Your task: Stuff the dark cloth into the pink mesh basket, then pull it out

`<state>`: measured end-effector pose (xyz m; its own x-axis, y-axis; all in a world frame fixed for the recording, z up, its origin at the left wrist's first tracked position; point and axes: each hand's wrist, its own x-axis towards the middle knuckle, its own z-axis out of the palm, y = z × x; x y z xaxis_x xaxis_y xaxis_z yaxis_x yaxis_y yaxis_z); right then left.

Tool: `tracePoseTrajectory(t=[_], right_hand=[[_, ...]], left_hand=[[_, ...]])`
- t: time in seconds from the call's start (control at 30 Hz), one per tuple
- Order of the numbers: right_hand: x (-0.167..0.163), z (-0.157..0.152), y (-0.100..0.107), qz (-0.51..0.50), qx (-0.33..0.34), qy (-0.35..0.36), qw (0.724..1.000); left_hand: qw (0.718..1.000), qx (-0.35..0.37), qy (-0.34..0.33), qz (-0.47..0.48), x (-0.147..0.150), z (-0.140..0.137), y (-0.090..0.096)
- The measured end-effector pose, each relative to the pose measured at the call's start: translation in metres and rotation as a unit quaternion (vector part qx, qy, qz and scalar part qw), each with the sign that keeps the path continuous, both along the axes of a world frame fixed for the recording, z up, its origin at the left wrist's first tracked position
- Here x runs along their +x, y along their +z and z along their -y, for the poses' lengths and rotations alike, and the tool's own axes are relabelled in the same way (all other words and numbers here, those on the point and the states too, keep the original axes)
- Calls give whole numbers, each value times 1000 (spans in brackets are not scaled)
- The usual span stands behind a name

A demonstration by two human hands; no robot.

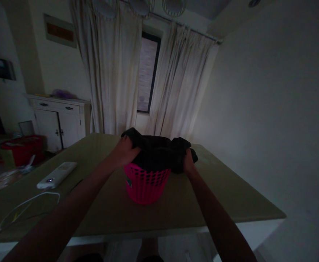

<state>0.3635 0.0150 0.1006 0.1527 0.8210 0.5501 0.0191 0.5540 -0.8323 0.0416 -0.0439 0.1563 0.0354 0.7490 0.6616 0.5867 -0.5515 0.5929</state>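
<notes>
Black cloth [159, 151] bunched atop pink basket [146, 183], long axis left-right; left hand [124, 152] clamped on left end, right hand [188, 160] on right end, equally near.

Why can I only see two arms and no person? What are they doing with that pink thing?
The camera sits on the person's head and looks forward and down, so you see what they see: their own arms, not their face. There is only this one picture, and the room is rather dark.

The left hand and the right hand both grip a black cloth. The cloth is bunched over the top of a pink basket with little holes in its wall. The basket stands on a big table.

Also on the table, to the left, lies a white remote-like gadget and a thin white cable. Behind the table hang long pale curtains, and a white cabinet stands by the wall.
</notes>
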Motion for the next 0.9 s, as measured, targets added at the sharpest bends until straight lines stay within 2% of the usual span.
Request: tracePoseTrajectory(t=[0.07, 0.13, 0.2, 0.33, 0.43, 0.5, 0.6, 0.7, 0.73, 0.77, 0.8, 0.87, 0.9], right_hand=[[2, 0, 16, 53, -6, -70, 996], [3, -1, 32, 87, -6, -96, 992], [2, -3, 47, 80, -10, -53, 995], [-5, -16, 70, 15, -48, 69, 996], [-14, -31, 84, 25, -45, 105, 993], [-19, -41, 95, 51, -1, 97, 994], [-18, -48, 116, 92, 30, 29, 995], [-12, -36, 141, 113, 24, -154, 981], [-12, -28, 149, 113, 59, -208, 970], [-14, -17, 155, 117, 116, -230, 959], [-19, -5, 160, 129, 183, -219, 950], [-38, 18, 164, 193, 279, -100, 935], [-51, 27, 164, 235, 285, -28, 929]], left_hand=[[999, 39, 4, 32, 1, -8, 3], [992, 67, -5, 103, -1, -13, 7], [976, 66, -36, 206, -3, -17, 12], [904, 14, -106, 414, -6, -28, 25], [862, -10, -152, 483, -5, -46, 39], [840, -17, -184, 510, -5, -59, 52], [824, -17, -239, 513, -12, -72, 72], [810, 12, -263, 524, -22, -63, 91], [807, 29, -260, 529, -23, -55, 96], [808, 45, -257, 528, -22, -43, 101], [815, 55, -259, 516, -19, -30, 106], [832, 58, -288, 471, -6, -2, 112], [837, 47, -320, 441, 2, 12, 115]])
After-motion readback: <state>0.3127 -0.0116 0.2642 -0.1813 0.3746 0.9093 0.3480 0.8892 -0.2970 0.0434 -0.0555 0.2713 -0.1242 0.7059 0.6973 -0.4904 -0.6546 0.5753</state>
